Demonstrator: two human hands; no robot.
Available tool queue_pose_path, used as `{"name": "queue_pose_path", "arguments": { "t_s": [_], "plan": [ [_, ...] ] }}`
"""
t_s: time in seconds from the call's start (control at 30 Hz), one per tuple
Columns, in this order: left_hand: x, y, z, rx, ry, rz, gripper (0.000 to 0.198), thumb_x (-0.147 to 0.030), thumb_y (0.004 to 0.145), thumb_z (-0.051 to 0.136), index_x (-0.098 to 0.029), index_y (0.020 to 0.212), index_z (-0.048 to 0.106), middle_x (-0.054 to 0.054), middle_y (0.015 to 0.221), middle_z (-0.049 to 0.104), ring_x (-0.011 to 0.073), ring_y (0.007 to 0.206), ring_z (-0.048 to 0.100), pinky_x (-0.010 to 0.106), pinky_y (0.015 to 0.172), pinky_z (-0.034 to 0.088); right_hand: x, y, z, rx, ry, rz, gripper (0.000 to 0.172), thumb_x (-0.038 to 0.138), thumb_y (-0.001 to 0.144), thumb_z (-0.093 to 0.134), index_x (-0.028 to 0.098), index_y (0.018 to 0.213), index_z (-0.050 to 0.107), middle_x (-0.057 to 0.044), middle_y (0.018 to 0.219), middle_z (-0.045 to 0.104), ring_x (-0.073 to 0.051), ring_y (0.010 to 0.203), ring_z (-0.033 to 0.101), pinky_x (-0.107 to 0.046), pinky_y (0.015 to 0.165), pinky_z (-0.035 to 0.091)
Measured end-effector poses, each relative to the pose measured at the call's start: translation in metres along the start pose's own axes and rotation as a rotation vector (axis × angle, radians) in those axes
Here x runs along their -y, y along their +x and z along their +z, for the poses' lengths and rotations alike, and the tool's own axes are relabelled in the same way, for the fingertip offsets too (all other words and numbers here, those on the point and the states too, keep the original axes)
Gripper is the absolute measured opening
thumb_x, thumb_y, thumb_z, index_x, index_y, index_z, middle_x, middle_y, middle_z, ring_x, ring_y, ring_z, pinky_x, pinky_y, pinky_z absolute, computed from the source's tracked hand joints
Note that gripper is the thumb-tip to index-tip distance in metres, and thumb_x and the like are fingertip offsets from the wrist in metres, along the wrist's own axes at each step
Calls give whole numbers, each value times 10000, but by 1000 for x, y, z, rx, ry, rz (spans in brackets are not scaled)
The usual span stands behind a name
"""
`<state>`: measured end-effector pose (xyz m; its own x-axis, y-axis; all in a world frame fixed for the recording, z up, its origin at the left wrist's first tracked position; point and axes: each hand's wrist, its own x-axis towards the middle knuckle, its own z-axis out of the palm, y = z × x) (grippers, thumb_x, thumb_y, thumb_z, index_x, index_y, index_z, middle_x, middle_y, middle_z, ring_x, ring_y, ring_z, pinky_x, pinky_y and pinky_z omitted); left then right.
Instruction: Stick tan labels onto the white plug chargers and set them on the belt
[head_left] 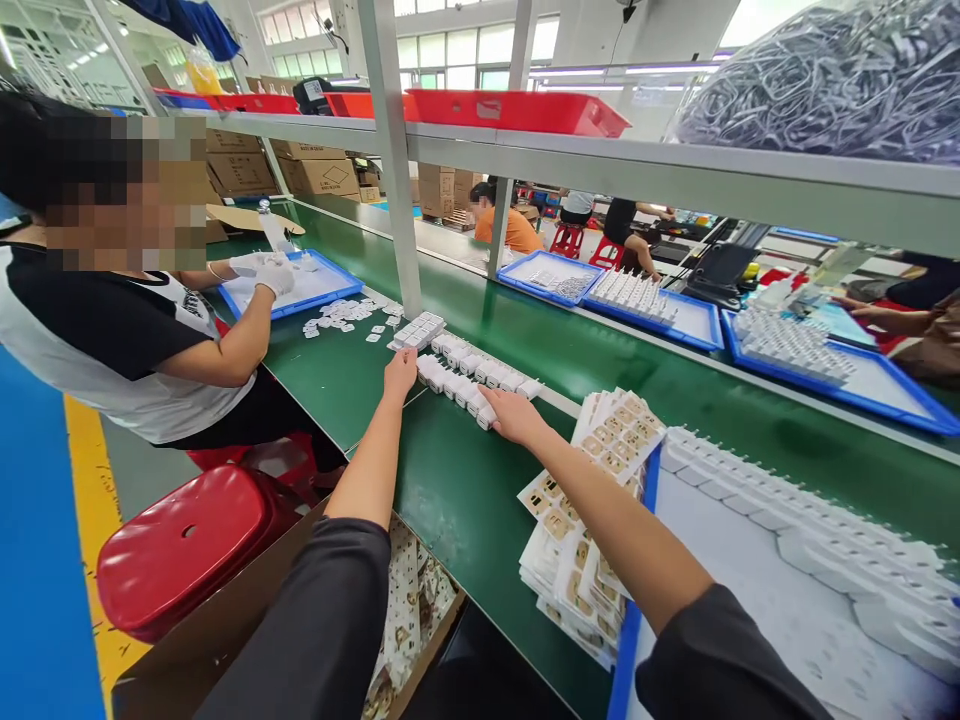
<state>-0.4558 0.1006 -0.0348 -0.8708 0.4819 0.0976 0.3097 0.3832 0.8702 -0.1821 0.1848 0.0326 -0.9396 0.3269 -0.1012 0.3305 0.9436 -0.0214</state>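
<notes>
Two rows of small white plastic casings [456, 388] lie side by side on the green bench, with thin prongs on some. My left hand [401, 376] is at the left end of the near row, its fingers curled closed; what is in them, if anything, is hidden. Stretched fingers of my right hand [514, 415] touch the right end of that same row. Just beyond my left hand sits a block of white casings [418, 331]. Sheets of tan stickers [619, 432] are stacked beside my right forearm.
A blue-rimmed tray [646, 560] with rows of white parts stands at right. On the left, a gloved co-worker [262, 270] works over another blue tray [330, 262], near scattered white pieces [341, 316]. A metal post [401, 200] rises behind my hands; a red stool [187, 540] stands left.
</notes>
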Motion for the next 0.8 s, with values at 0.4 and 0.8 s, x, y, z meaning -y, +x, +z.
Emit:
{"name": "queue_pose_path", "arguments": {
  "t_s": [0.4, 0.8],
  "plan": [
    [13, -5, 3, -121, -29, 27, 324, -420, 1006, 580, -168, 1197, 652, 98, 1232, 675, 232, 1116, 658, 478, 1013, 535, -4, 5, 8, -22, 72, -24, 687, 83, 913, 574, 126, 1564, 357, -193, 1448, 580, -279, 1289, 587, -385, 1076, 454],
    [6, -12, 1, -114, 91, 166, 373, -386, 1046, 409, -192, 1233, 666, 146, 1281, 685, 286, 1275, 576, 500, 1147, 401, -2, 8, 12, -33, 98, 17, 742, 41, 868, 570, 168, 1570, 365, -165, 1525, 519, -310, 1357, 492, -433, 1067, 458]
  ]
}}
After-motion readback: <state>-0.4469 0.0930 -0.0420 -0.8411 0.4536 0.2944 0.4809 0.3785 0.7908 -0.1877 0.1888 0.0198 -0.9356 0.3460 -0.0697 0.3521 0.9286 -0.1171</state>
